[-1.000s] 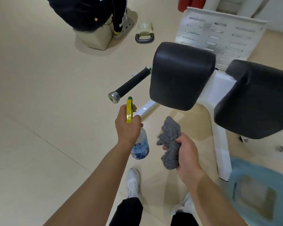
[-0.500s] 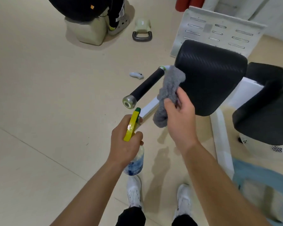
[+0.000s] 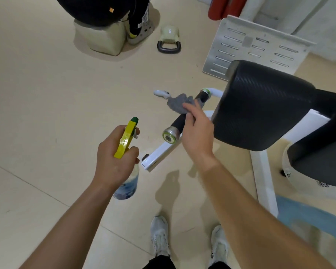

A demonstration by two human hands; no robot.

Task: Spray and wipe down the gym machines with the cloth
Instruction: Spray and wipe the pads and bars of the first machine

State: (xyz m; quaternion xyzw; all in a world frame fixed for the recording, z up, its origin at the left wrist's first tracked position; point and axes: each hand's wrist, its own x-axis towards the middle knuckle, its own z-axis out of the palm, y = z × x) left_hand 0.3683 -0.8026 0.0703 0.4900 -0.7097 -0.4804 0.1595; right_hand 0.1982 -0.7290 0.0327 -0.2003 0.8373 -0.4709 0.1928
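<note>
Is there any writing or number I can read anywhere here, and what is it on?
"8": on the pale green kettlebell lying on the floor.
Spray bottle label in the left hand: blue and white print, too blurred to read.
Black trouser leg at the top: a white patch with marks, too small to read.
Nothing readable on the grey cloth or black pad.

1. Floor [image 3: 47, 94] is pale beige tile with thin grout lines, pretty evenly lit, soft shadows only.
2. A kettlebell [image 3: 169, 38] lies tipped over at the top, marked 8, black handle toward the camera.
3. Just left of it, a cream block [image 3: 101, 39] with a dark-clothed person sitting on it.
4. 2 red cylinders [image 3: 224, 7] stand at the top edge.
5. Small white controller [image 3: 161, 93] on the floor mid-frame.
6. Blue mat [image 3: 308, 220] in the lower right corner.
</note>
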